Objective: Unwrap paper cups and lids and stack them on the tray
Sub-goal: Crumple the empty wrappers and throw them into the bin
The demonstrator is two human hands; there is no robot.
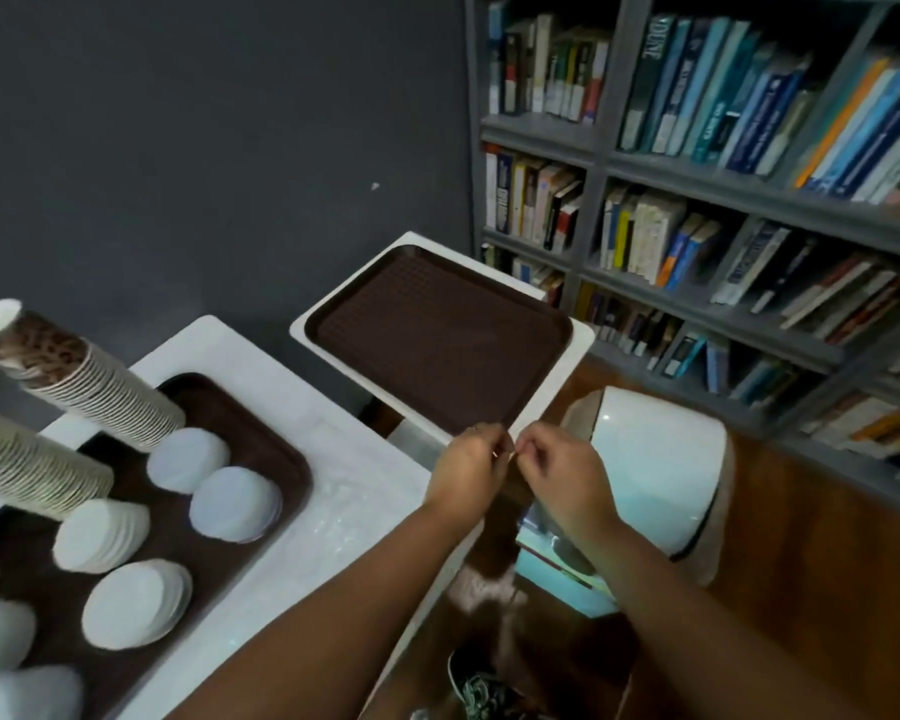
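Head view, looking down over both forearms. The left hand (466,467) and the right hand (557,467) met near the middle of the frame, just in front of the near edge of an empty brown tray (437,335). The fingers (494,441) of the left hand were curled and pressed together at their tips, as were those of the right hand; both appeared to pinch something small and thin between them, but it was too small and blurred to identify. A dark, wrapped stack (500,532) hung below the two hands, its contents unclear.

The empty tray lay on a small white surface (580,337) set against the dark wall. To the left, a second brown tray (292,459) rested on a longer white surface (333,511). This tray carried the unwrapped goods: two tall stacks of paper cups (89,387), both leaning in the wide-angle view, and several low stacks of white lids (188,459) set close together nearer the camera. Crumpled clear wrapping (341,517) lay on the white surface beside that tray.

To the right of the hands stood a white rounded container (661,475) on a wooden floor (801,563). A grey bookshelf (609,163) filled with books occupied the upper right of the frame.
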